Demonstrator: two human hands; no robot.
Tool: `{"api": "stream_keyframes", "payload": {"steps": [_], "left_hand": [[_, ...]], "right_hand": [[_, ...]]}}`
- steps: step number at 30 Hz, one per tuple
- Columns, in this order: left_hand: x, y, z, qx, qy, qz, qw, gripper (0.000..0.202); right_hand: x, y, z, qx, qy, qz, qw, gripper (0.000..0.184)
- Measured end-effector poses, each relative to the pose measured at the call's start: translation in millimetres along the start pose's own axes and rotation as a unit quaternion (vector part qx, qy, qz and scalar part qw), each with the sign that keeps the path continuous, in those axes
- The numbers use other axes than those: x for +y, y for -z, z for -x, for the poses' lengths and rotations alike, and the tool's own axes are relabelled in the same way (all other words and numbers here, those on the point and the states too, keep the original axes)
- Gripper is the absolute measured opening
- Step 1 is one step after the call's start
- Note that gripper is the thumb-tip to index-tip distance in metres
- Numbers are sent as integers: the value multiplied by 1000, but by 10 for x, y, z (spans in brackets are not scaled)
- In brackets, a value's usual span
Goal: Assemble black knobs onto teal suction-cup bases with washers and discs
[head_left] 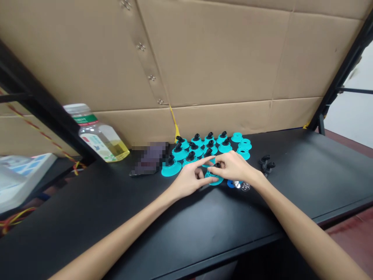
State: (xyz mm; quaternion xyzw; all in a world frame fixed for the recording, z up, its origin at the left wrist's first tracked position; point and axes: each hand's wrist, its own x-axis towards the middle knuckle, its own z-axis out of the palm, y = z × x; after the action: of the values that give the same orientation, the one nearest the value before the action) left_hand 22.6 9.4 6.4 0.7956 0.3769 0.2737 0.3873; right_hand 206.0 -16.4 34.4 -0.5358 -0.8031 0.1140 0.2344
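Observation:
Both hands meet over one turquoise flared base (214, 179) near the middle of the black tabletop. My left hand (190, 177) closes around its left side, thumb at the front rim and index finger reaching over the back. My right hand (231, 168) pinches a small black elbow-shaped piece (217, 165) on top of that base; fingers partly hide it. Behind stand rows of several turquoise bases with black pieces on them, such as one assembled base (171, 167). Several bare turquoise bases (243, 152) sit behind my right hand.
Loose black pieces (266, 164) lie right of my right hand. Small clear and silver discs (241, 185) and a blue disc (231, 184) are beneath it. A blurred dark flat object (150, 159) and a bottle (100, 136) stand left. Cardboard (221, 58) walls the back.

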Motion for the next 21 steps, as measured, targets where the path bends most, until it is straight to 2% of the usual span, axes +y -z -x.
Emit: {"api": "stream_keyframes", "payload": {"steps": [7, 9, 12, 14, 17, 21], "left_hand": [[48, 82, -11, -85, -16, -11, 996, 72], [47, 62, -5, -74, -4, -13, 997, 72], [31, -12, 14, -5, 6, -43, 999, 74], [14, -53, 28, 29, -17, -77, 996, 76], [-8, -60, 40, 20, -45, -82, 995, 77], [-22, -14, 49, -16, -43, -57, 997, 71]], "right_hand": [[16, 0, -4, -6, 26, -25, 999, 24], [17, -3, -5, -6, 22, -22, 1000, 25], [8, -9, -8, 0, 2, -4, 1000, 29], [2, -15, -10, 1, -10, 8, 1000, 30], [12, -23, -12, 2, -13, 10, 1000, 30], [41, -24, -8, 8, -1, 0, 1000, 29]]}}
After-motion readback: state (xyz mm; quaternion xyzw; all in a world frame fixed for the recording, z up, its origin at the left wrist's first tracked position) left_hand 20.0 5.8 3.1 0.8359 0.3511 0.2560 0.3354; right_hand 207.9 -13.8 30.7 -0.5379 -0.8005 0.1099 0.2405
